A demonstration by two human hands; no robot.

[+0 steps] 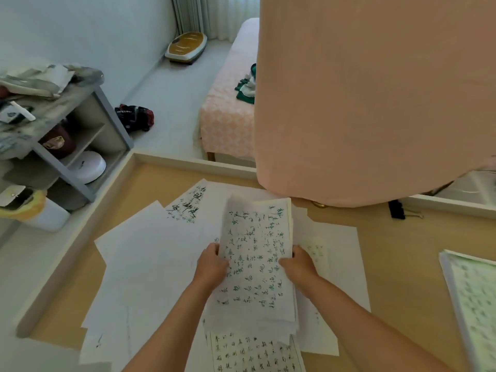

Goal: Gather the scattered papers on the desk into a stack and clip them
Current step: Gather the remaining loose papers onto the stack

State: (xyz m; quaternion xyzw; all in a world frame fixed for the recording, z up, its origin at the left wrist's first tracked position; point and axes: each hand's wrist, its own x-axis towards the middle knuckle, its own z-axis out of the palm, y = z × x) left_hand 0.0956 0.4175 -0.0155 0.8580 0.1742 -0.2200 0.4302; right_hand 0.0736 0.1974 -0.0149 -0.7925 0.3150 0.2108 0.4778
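White paper stack [255,261] gripped between both hands' fingers [214,255].

White letters beginning "WEI" on the dark bag [134,118] left of centre, the rest blurred, handwritten Chinese columns on the paper stack [255,253] at centre, the bottom-edge sheet [252,355] and the brush-written sheet [185,208] above left, all too blurred to read

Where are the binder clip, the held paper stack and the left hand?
binder clip [396,209]: head view, black body.
held paper stack [255,253]: head view, middle of top sheet.
left hand [212,263]: head view, back of hand.
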